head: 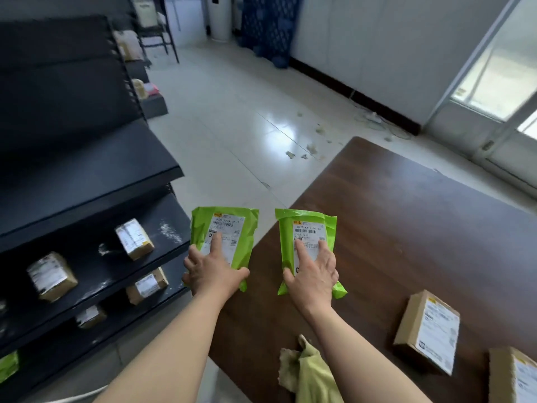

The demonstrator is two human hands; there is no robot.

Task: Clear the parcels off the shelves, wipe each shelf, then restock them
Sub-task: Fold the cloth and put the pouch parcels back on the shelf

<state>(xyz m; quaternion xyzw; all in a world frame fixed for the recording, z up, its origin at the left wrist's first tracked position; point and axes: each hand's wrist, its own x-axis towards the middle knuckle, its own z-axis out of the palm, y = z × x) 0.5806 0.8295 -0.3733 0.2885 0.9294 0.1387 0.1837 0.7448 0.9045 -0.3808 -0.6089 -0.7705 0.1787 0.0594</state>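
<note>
Holding one parcel apiece, the hands are hovering at the near left edge of the desk (406, 213). The left hand (213, 273) is gripping the near end of the left green parcel (244, 228), forefinger lying along its label; the right hand (312, 274) is gripping the right green parcel (286, 237) likewise. Both parcels are running near to far. The right one is hanging over the desk, the left one over the gap beside the shelves (87, 175). Judged: set-down lies rightward, the right hand being nearer.

Brown table (406, 213) rt; scraps (312, 148) on tile floor (232, 97); blue pallet (267, 21) bkgd
</note>
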